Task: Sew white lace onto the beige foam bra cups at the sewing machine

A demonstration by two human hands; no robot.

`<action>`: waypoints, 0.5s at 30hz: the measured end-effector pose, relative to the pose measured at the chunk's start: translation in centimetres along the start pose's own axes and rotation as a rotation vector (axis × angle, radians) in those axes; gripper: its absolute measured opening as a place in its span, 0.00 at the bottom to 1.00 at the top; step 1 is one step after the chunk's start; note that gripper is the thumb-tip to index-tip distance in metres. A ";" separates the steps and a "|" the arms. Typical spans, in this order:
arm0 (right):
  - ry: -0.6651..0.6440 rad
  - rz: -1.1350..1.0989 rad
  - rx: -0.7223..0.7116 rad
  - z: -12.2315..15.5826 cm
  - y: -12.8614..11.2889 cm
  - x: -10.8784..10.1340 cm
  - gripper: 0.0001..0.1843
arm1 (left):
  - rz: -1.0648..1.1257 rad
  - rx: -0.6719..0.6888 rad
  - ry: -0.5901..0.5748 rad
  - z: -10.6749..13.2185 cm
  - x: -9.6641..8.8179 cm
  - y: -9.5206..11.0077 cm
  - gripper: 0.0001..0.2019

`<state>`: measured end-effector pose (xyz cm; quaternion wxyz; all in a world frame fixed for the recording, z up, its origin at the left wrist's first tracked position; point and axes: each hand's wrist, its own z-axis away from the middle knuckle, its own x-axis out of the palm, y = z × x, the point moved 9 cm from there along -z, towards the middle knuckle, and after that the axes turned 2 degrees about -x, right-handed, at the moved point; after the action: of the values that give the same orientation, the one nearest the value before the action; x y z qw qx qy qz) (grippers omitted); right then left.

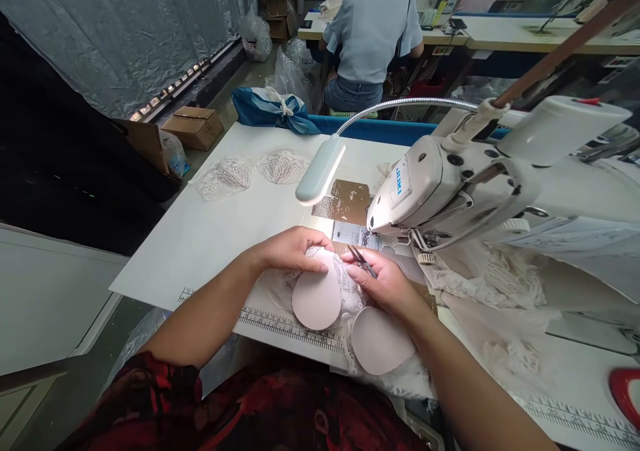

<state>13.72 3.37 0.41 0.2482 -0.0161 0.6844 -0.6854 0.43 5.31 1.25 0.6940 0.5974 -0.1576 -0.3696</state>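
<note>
My left hand (290, 247) is closed over the top of a pale pink padded bra cup (317, 299) edged with white lace, pressing it on the white sewing table (200, 237). My right hand (383, 281) grips small metal thread snips (363, 261), whose tips point at the lace beside the cup. A second pink cup (381, 341) lies just below my right wrist, near the table's front edge. Both hands work right in front of the white sewing machine head (430, 187), under its gooseneck lamp (320, 169).
Two loose white lace pieces (225, 176) (283, 165) lie at the table's far left. More lace fabric (505, 291) is heaped to the right under the machine arm. A printed ruler (280, 322) runs along the front edge. Another person (370, 37) sits with their back turned at a far table. Cardboard boxes (193, 127) stand on the floor at left.
</note>
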 end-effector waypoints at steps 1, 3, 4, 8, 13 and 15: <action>-0.009 0.036 -0.015 0.0 -0.2 0.1 0.16 | -0.019 0.012 0.002 -0.1 0.3 0.2 0.15; -0.041 0.067 -0.010 -0.1 -0.4 0.5 0.14 | -0.046 0.040 0.015 -0.3 0.8 0.5 0.14; -0.042 0.073 -0.011 -0.1 -0.4 0.4 0.14 | -0.055 0.046 0.029 -0.4 0.9 0.6 0.14; -0.034 0.026 -0.015 0.1 -0.1 0.3 0.14 | -0.058 0.005 0.087 -0.7 0.9 -0.1 0.14; -0.046 -0.170 0.036 0.2 1.2 0.1 0.18 | 0.077 -0.020 0.042 -0.9 1.5 -0.5 0.13; -0.047 -0.209 0.058 0.2 1.6 -0.2 0.20 | 0.127 -0.024 0.020 -0.9 1.8 -0.4 0.11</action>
<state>14.47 3.31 -1.01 0.1918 -0.0961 0.6530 -0.7264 2.05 4.69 0.26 0.7246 0.5817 -0.1838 -0.3207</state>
